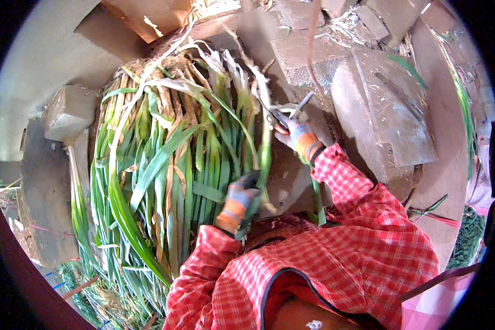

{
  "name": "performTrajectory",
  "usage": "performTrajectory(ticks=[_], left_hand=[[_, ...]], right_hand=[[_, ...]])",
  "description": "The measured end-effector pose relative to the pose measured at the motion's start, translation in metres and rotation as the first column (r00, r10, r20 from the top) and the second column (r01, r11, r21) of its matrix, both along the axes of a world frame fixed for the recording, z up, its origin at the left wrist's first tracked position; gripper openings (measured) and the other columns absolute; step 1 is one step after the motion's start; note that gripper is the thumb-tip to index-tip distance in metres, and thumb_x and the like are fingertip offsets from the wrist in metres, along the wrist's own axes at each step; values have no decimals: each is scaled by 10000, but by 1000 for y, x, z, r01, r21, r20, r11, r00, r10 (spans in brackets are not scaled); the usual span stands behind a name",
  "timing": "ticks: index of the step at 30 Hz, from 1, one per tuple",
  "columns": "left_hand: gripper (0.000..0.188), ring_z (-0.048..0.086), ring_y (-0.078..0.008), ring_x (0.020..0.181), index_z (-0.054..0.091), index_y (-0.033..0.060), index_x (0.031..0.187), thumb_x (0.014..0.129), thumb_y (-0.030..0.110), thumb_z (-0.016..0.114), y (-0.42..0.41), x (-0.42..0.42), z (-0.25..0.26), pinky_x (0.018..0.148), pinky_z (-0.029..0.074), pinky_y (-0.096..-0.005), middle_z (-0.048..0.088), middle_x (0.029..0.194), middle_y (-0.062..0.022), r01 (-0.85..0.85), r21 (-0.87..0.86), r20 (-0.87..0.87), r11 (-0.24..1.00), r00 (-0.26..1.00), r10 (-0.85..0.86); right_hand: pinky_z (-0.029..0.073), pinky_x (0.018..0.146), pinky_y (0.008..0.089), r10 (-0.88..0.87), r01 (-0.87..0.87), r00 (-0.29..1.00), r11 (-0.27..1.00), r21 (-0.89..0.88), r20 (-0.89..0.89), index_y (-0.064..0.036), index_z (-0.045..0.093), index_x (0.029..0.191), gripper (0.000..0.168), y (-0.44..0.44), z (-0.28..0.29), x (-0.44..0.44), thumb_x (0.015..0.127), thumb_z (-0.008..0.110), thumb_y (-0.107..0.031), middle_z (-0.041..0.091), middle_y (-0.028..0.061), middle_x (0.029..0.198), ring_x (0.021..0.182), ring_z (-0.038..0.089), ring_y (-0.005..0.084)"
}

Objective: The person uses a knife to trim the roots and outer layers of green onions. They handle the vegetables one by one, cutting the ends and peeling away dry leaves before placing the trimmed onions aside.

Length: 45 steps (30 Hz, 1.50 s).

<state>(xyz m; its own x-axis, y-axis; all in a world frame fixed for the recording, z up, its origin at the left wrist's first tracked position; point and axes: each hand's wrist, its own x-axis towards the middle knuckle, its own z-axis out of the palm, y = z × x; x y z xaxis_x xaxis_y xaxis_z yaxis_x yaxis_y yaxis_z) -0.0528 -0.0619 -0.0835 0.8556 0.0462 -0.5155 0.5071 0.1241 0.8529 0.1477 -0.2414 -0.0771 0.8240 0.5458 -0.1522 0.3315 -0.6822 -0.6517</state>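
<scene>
My left hand (236, 201), in an orange and grey work glove, is closed around the leafy part of a leek-like stalk (265, 152). The stalk's pale root end points up and away from me. In my right hand (299, 135), gloved alike, is a pair of hand shears (275, 120) with red and black on the handles. The jaws are at the stalk's pale upper part; whether they touch it I cannot tell. A grey strip (303, 104) sticks out beyond this hand. Left of both hands lies a large heap of leek-like plants (165, 165), roots at the far end.
A pale block (70, 112) sits on a dark board (45, 185) at left. One loose plant (77, 198) lies beside the heap. At right are a dusty, worn slab (379, 107) and more long leaves (462, 99). A thin reddish pole (312, 49) stands beyond my right hand.
</scene>
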Motion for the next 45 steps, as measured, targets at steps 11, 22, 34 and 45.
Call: performTrajectory(ticks=[11,22,34,45], left_hand=[[671,481,-307,1117,491,100,1270,678,314,725,56,54,58,858,444,-435,486,1272,-103,226,964,-243,-140,963,-120],[562,488,-387,1097,527,54,1219,670,77,644,62,42,42,929,434,-417,493,1279,-145,89,996,-83,10,961,-265],[555,506,-372,1136,544,49,1225,678,80,629,89,51,42,967,428,-383,444,1334,-212,207,976,-188,68,957,-222],[543,399,-372,1221,575,97,1222,746,345,657,70,68,37,925,446,-439,360,1411,-147,407,907,-420,-105,890,-179]], right_hand=[[485,678,449,133,-139,988,986,87,79,-221,446,1331,591,40,21,-34,779,646,-293,654,173,840,779,637,355],[499,779,420,377,-376,926,910,-174,-33,-175,381,1378,648,35,34,-82,807,626,-357,596,176,1046,943,601,342],[498,776,426,380,-375,925,914,-157,3,-179,404,1363,613,53,17,-79,818,609,-369,601,190,1046,938,605,346],[495,734,439,157,-161,986,984,75,60,-137,534,1249,457,181,-25,53,824,616,-281,665,179,876,839,642,333]])
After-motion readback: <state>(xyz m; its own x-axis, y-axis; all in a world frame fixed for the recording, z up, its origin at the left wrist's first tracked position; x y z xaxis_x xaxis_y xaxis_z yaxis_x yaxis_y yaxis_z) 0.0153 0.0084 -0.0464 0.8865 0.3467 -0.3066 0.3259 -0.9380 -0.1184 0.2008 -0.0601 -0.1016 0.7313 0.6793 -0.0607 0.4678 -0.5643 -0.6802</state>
